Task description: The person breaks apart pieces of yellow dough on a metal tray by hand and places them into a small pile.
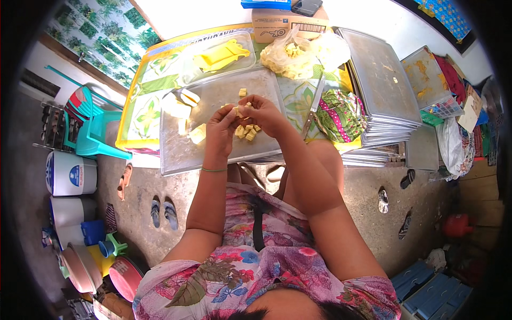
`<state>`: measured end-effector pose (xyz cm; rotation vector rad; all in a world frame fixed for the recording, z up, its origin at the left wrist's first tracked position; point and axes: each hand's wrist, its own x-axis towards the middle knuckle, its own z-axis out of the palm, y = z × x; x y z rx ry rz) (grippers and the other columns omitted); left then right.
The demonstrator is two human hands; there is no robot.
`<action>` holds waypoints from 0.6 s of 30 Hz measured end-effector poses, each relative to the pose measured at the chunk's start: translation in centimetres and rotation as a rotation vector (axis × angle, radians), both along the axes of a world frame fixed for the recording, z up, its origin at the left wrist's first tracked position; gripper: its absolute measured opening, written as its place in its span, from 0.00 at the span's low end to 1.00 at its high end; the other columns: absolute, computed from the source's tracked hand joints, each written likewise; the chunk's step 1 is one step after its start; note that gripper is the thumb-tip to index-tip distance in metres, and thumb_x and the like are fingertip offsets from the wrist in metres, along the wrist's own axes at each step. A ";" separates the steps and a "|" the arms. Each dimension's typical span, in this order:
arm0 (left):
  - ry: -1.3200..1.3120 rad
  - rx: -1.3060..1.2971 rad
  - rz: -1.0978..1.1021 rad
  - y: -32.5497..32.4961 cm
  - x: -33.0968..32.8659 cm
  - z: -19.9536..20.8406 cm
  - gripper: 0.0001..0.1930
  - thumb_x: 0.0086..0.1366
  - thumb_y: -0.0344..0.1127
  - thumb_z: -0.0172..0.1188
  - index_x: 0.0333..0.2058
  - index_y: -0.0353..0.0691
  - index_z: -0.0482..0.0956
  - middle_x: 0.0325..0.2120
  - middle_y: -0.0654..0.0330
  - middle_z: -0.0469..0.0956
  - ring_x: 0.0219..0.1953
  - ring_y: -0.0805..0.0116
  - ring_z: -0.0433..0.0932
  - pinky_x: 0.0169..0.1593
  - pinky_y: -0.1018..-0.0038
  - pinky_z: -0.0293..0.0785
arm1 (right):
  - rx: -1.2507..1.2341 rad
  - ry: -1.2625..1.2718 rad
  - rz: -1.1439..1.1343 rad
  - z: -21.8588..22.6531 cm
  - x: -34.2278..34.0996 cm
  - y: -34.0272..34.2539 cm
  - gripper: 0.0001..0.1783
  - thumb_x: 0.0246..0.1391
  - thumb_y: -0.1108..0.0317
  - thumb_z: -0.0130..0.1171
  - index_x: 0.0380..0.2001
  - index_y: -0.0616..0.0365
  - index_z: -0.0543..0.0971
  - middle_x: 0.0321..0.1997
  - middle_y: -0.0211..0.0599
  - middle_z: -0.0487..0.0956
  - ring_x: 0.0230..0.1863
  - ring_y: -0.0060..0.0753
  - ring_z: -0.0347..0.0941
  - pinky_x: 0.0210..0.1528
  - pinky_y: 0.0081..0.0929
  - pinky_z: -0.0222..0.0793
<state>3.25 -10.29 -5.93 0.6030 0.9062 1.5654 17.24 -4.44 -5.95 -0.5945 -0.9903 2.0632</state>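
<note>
Both my hands meet over a wide metal tray (261, 82) on the table. My left hand (218, 130) and my right hand (265, 114) are closed, fingertips pinched together on a small pale yellow piece (238, 112). Its exact kind I cannot make out, and the fingers partly cover it. Just below the fingertips lies a heap of pale yellow cubes (247, 132). One lone cube (242, 92) sits farther back on the tray. Larger pale yellow chunks (178, 109) rest left of my left hand. A knife (318, 98) lies right of the tray, beside a bundled green patterned cloth (341, 117).
A plastic bag (290, 61) with yellow pieces stands behind the tray, near a cardboard box (290, 24). Yellow packets (221, 56) fill a clear container at back left. Stacked metal trays (381, 80) rise at right. A teal chair (96, 130) and slippers (170, 214) are on the floor.
</note>
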 end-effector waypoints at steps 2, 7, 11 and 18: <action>0.013 0.018 0.006 0.0 0.1 -0.1 0.09 0.58 0.24 0.54 0.39 0.32 0.73 0.31 0.57 0.75 0.32 0.69 0.76 0.38 0.75 0.75 | 0.093 -0.066 -0.013 0.0 0.0 -0.1 0.16 0.47 0.66 0.62 0.39 0.58 0.71 0.34 0.31 0.72 0.30 0.21 0.72 0.33 0.20 0.71; -0.002 -0.019 -0.021 0.0 -0.1 0.0 0.09 0.58 0.24 0.54 0.38 0.31 0.73 0.31 0.56 0.75 0.32 0.68 0.76 0.38 0.75 0.76 | 0.117 -0.081 0.020 0.1 0.4 0.0 0.18 0.44 0.69 0.64 0.38 0.59 0.71 0.34 0.31 0.72 0.29 0.20 0.71 0.32 0.18 0.72; 0.037 -0.013 -0.044 -0.1 0.0 0.3 0.09 0.58 0.24 0.55 0.38 0.30 0.72 0.30 0.56 0.75 0.31 0.67 0.76 0.37 0.75 0.76 | 0.141 -0.149 0.001 0.1 0.3 0.0 0.17 0.43 0.71 0.62 0.38 0.59 0.71 0.34 0.32 0.72 0.29 0.20 0.71 0.32 0.19 0.72; 0.088 -0.023 -0.026 0.3 0.2 1.0 0.10 0.60 0.27 0.53 0.40 0.29 0.72 0.31 0.53 0.76 0.31 0.64 0.77 0.36 0.75 0.76 | 0.021 -0.032 -0.002 -0.1 0.4 0.4 0.16 0.45 0.74 0.58 0.40 0.62 0.69 0.36 0.36 0.72 0.33 0.28 0.73 0.35 0.23 0.73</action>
